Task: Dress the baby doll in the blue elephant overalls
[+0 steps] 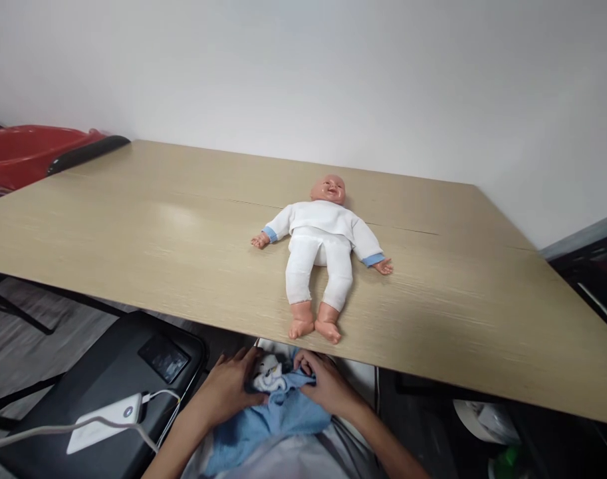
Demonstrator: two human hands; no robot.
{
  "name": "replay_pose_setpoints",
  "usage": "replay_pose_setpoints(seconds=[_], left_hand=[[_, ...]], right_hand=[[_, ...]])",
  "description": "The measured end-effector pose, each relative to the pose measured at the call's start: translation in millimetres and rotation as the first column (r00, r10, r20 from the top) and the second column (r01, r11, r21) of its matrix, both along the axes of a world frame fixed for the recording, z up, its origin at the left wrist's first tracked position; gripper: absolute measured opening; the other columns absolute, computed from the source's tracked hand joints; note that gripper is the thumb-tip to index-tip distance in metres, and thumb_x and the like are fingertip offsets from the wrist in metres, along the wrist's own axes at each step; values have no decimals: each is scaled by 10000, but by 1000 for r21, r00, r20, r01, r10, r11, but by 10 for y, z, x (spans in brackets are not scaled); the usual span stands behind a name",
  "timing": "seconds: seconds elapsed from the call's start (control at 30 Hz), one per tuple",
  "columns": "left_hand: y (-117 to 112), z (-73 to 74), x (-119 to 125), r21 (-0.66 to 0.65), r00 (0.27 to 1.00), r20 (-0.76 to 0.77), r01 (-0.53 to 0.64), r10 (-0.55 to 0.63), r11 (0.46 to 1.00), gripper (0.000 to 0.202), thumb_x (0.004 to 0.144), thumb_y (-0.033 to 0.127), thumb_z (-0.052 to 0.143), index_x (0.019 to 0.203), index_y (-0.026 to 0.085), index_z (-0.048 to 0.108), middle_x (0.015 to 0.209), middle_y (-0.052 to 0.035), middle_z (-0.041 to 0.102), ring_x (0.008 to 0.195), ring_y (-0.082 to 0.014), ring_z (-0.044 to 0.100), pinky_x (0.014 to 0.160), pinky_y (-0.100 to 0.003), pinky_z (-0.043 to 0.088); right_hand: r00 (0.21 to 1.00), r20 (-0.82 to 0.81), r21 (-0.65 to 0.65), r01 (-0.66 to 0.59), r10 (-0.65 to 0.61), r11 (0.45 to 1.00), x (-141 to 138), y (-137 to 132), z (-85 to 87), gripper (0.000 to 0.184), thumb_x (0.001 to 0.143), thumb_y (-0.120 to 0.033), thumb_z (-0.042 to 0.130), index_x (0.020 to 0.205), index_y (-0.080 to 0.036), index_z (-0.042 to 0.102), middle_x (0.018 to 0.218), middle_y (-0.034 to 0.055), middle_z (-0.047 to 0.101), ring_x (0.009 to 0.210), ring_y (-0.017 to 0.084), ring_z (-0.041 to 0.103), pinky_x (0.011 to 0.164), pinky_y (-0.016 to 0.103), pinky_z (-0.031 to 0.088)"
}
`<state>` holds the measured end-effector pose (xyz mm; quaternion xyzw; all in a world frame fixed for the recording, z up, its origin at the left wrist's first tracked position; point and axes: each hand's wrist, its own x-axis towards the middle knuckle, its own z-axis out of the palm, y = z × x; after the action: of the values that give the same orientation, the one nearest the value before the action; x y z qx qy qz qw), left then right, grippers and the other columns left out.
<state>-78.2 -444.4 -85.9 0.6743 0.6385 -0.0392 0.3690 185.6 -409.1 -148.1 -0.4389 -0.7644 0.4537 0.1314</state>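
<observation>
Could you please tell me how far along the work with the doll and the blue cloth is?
Done: the doll lies face up on the table, dressed in white, feet bare at the near edge. In hand: the left hand and right hand grip a blue cloth in the lap, below the table edge. Left: the cloth has not yet reached the doll or the tabletop.

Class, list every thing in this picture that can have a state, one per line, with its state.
doll: lying face up on the table, dressed in white, feet bare.
blue cloth: bunched up.
left hand: closed on the blue cloth.
right hand: closed on the blue cloth.
white power bank: flat on the black chair, cable plugged in.
</observation>
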Motion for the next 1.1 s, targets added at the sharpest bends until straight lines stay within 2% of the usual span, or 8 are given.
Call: replay_pose_setpoints(seconds=[0.23, 0.37, 0.53, 0.67, 0.73, 0.8, 0.97, 1.1], left_hand=[[-38, -36, -79, 102, 972, 206, -132, 109, 986, 749, 725, 368, 853, 1409, 175, 615, 1491, -190, 608, 1397, -380, 557, 1182, -474, 407], [-81, 7, -25, 83, 878, 455, -206, 147, 975, 588, 720, 279, 862, 1267, 198, 664, 1287, -124, 702, 1210, -315, 645, 1084, -418, 478], [-174, 289, 110, 90, 804, 593, -120, 43, 989, 354, 826, 151, 754, 1168, 219, 695, 1095, -41, 705, 1056, -224, 640, 1001, -344, 477], [-225, 481, 165, 186, 721, 667, 88, -191, 979, 220, 893, 68, 639, 1005, 232, 732, 987, -11, 734, 1018, -188, 629, 970, -299, 459], [-227, 539, 168, 215, 694, 674, 146, -255, 966, 159, 906, 119, 694, 992, 242, 746, 926, 0, 737, 988, -187, 637, 979, -302, 450], [-218, 575, 157, 202, 700, 669, 154, -251, 967, 156, 876, 266, 814, 1021, 251, 759, 906, 5, 728, 939, -190, 649, 953, -301, 460], [-169, 602, 96, 112, 839, 539, 20, -77, 994, 744, 746, 558, 900, 1380, 273, 634, 1175, -43, 725, 1022, -256, 667, 947, -335, 506], [-129, 623, 62, 128, 884, 447, 85, -135, 988, 387, 843, 457, 823, 1141, 240, 705, 1205, -60, 678, 1113, -270, 629, 1005, -356, 502]], right_hand=[[995, -68, 102, 75, -68, 992, 203, -223, 149, 376, 604, 26, 505, 862, -246, 473, 1131, 40, 611, 1142, 226, 591, 1031, 359, 441], [998, -32, 96, 62, -59, 993, 304, -377, 298, 300, 789, -207, 747, 989, -254, 527, 1527, 104, 479, 1485, 310, 403, 1203, 438, 359], [990, -131, 104, 58, -44, 993, 249, -345, 436, 188, 954, -386, 669, 1005, -235, 569, 1496, 133, 543, 1479, 301, 448, 1209, 435, 390], [985, -151, 23, -79, 82, 997, 214, -230, 508, 639, 872, -357, 765, 1450, -268, 509, 1523, 119, 567, 1432, 308, 530, 1202, 450, 418], [982, -136, -27, -134, 129, 991, 212, -213, 511, 749, 832, -384, 810, 1499, -285, 484, 1507, 109, 600, 1388, 314, 573, 1162, 443, 458], [982, -145, -36, -127, 120, 991, 190, -226, 512, 675, 801, -395, 839, 1411, -271, 578, 1354, 90, 696, 1253, 303, 651, 1069, 407, 517], [962, -268, 33, -51, 58, 998, 68, -305, 682, 176, 867, -346, 770, 990, -231, 720, 1051, 45, 744, 1051, 247, 681, 983, 347, 533], [976, -212, 225, 5, 44, 974, 63, -394, 900, 111, 851, -244, 766, 907, -233, 671, 1070, 59, 666, 1037, 244, 635, 952, 368, 540]])
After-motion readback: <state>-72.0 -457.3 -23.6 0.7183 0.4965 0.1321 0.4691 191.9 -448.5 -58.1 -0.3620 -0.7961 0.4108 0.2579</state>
